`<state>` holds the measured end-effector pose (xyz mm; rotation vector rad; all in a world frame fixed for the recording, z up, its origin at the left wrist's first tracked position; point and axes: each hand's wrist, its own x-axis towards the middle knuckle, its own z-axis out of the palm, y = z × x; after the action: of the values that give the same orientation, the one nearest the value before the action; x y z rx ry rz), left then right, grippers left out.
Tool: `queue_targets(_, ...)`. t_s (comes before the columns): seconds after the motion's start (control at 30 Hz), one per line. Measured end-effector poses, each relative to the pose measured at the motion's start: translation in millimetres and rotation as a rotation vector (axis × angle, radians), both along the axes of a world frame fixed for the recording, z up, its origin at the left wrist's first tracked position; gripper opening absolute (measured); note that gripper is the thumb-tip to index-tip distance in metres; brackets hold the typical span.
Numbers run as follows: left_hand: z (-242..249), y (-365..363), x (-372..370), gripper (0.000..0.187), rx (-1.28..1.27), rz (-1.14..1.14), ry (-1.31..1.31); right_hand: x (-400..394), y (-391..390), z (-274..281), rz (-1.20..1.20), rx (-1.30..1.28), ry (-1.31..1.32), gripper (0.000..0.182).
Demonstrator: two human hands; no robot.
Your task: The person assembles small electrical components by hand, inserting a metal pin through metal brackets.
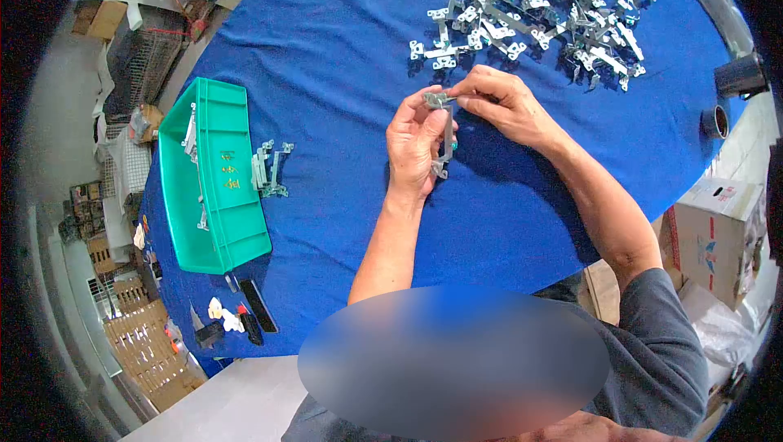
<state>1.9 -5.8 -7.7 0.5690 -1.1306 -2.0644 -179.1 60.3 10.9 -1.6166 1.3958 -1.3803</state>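
My left hand is closed around a metal bracket, a long thin bar with a wider plate at each end, held upright above the blue cloth. At the bracket's upper end my right hand is closed in a pinch, its thumb and forefinger touching or very near the end plate. Whatever lies between those fingertips is too small to make out. Beyond both hands spreads a heap of similar metal brackets, some with small green parts.
A green plastic bin stands at the left with metal pieces inside. Several brackets lie beside it. Near the front left edge are a black phone-like slab and crumpled white paper. A dark roll sits at the right edge.
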Motion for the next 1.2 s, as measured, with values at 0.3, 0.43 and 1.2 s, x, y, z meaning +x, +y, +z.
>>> queue_targets(0.3,2,8,-10,0.027,-0.084,0.256,-0.063,7,1,3,-0.192,-0.115,0.026,0.014)
queue_targets(0.43,-1,8,-7,0.024,-0.167,0.228,-0.168,10,2,2,-0.153,-0.092,0.087,0.014)
queue_targets(1.2,-3,-1,-4,0.023,-0.213,0.264,-0.358,8,3,4,-0.214,0.034,0.063,0.016)
